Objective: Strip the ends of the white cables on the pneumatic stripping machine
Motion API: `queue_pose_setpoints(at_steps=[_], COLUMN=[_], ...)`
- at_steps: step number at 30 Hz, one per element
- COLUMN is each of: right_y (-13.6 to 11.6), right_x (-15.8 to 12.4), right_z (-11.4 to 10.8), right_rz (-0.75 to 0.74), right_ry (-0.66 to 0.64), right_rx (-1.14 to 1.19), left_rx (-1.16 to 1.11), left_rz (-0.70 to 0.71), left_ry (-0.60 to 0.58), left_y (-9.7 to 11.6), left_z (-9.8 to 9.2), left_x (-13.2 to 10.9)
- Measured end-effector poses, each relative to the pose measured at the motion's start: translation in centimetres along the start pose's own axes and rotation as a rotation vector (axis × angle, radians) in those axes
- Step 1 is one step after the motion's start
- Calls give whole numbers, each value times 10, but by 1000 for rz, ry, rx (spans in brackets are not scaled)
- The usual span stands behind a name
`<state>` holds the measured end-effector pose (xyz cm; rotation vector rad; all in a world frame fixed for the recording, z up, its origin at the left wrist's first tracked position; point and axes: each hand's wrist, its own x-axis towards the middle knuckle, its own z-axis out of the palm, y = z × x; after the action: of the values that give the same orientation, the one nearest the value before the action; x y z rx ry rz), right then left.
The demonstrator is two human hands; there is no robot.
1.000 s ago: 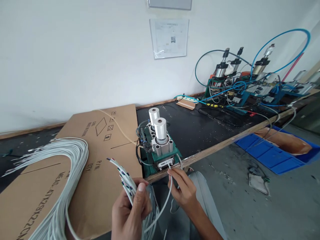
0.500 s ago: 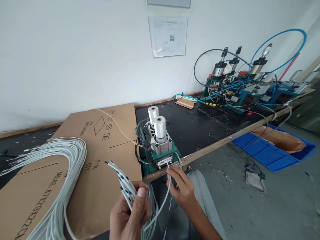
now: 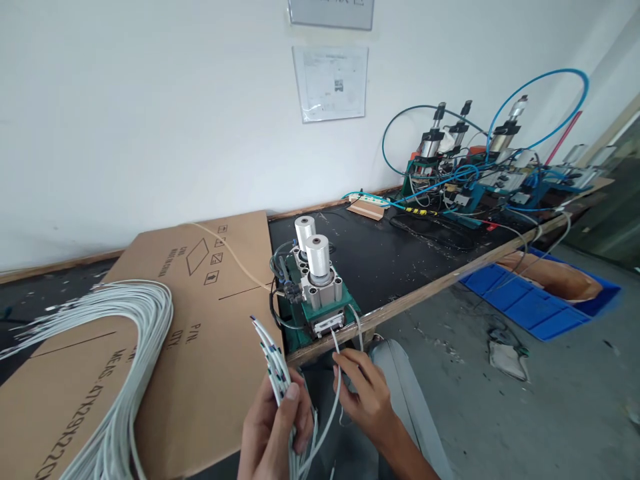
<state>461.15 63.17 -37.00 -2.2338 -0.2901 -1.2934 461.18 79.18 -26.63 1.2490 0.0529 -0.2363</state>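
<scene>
My left hand is closed around a bundle of white cables whose dark-tipped ends point up and to the left. Between the fingertips of my right hand is a single white cable, its end close to the front slot of a small pneumatic machine. Whether that end sits inside the slot or just before it, I cannot tell. Two silver knurled cylinders stand on the machine's green base. The cable's other part curves down beneath my left hand.
A thick bundle of white cables lies bent over flattened cardboard at left. More pneumatic machines with blue hoses stand at the back right. A blue bin is on the floor beyond the bench's wooden edge.
My left hand has moved right with its cable bundle, closer to my right hand. The single cable's end has come back slightly from the machine's slot. The view has shifted a little.
</scene>
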Motion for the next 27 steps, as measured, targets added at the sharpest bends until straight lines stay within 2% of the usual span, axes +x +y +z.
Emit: queue_pose_setpoints(at_steps=[3,5,8,11,13,17,20,23,25,27], right_y=[-4,-8,-18,-32,-39,-43,-43,-45,-46,-46], right_x=[-20,-34,-40,-21,0,31,33,26,23,22], right_z=[-14,-24,-35,-41,-41,-35,-33,-37,-40,-44], right_rz=[30,85,280,544,666,801,910,971,973,940], right_ry=[-80,-90,-53,-69,-114,-190,-173,-297,-433,-491], right_rx=[-5,-6,87,326,498,706,859,966,969,934], left_rx=[189,305,368,377,351,300,361,373,336,311], left_rz=[78,122,82,12,-9,-10,26,55,-16,-87], left_ry=[27,45,21,-99,-159,-151,-103,-30,-85,-148], left_y=[-7,-13,-25,-37,-41,-41,-36,-30,-26,-23], left_z=[1,0,-2,-2,0,3,0,-2,-1,2], left_x=[-5,-6,-4,1,4,5,5,6,6,7])
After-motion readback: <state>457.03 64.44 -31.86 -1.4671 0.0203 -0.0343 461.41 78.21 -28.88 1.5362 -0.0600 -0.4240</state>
